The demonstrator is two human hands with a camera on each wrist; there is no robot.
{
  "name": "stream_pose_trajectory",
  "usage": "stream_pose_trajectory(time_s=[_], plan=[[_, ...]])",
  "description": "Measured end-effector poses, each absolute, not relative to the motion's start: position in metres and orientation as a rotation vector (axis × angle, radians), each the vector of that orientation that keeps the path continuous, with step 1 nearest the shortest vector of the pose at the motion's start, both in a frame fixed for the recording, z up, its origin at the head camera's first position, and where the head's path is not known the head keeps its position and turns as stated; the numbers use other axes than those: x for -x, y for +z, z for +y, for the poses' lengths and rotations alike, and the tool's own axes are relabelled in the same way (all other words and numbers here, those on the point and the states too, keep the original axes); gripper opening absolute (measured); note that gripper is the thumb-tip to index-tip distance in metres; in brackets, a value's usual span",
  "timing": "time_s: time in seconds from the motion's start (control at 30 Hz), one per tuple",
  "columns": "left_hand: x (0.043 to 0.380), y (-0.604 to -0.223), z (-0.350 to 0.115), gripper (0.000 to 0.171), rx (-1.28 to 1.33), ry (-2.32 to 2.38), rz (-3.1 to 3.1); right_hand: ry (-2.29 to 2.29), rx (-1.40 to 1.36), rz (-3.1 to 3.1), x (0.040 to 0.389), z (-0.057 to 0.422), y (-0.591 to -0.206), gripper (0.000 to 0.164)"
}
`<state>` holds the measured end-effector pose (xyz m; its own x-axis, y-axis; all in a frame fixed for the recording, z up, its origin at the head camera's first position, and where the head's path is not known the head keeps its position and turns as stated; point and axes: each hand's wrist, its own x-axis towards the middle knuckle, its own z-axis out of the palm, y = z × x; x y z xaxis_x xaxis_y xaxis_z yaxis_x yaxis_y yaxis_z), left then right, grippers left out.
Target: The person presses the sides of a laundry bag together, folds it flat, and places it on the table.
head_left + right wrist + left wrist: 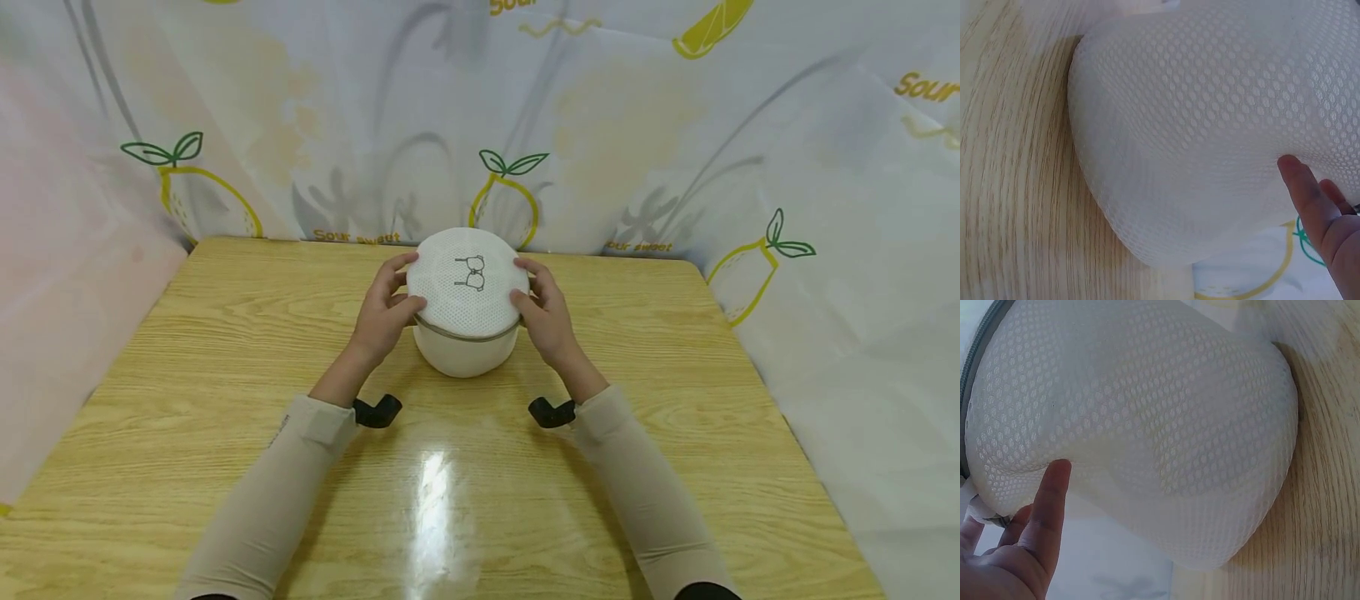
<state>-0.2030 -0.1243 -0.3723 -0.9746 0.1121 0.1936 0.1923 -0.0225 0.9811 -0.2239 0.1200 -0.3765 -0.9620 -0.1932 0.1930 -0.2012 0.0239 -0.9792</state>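
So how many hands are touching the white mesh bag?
2: the left hand grips the white mesh bag at its left edge, and the right hand grips its right edge. No other hand shows.

Booth-like recording corner, I'd say; can't tell if home or office. I'm at a wood-grain desk [150,417], wrinkled pale cloth [630,108] up behind it and along both sides. Cloth has lemon outlines [536,212] and "Sour sweet" lettering [356,238], plus gray plant-like shapes, shadow or print, can't tell. Bright glare [431,508] on the desk. Black gear [378,412] at my wrist fits a recording spot.
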Motion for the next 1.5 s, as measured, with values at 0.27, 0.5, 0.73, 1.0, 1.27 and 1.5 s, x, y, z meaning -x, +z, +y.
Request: stream_pose_trajectory(time_s=[0.27,0.5,0.73,1.0,1.27,1.5], plan=[[0.205,-0.375,-0.120,0.062,0.298,-2.241,-2.120,2.257,-0.431,-2.180,0.222,0.116,-0.375,0.047],[0.204,-0.375,-0.117,0.063,0.254,-2.247,-2.137,2.347,-0.437,-2.124,0.222,0.114,-0.376,0.048],[0.206,-0.377,-0.116,0.063,0.231,-2.280,-2.123,2.439,-0.372,-2.057,0.223,0.110,-0.378,0.049],[0.207,-0.378,-0.113,0.063,0.198,-2.342,-2.070,2.507,-0.325,-1.979,0.224,0.106,-0.379,0.050],[0.207,-0.382,-0.110,0.065,0.149,-2.373,-2.041,2.547,-0.236,-1.959,0.223,0.101,-0.378,0.052],[0.208,-0.384,-0.108,0.065,0.142,-2.437,-2.008,2.595,-0.216,-1.942,0.223,0.098,-0.377,0.054]])
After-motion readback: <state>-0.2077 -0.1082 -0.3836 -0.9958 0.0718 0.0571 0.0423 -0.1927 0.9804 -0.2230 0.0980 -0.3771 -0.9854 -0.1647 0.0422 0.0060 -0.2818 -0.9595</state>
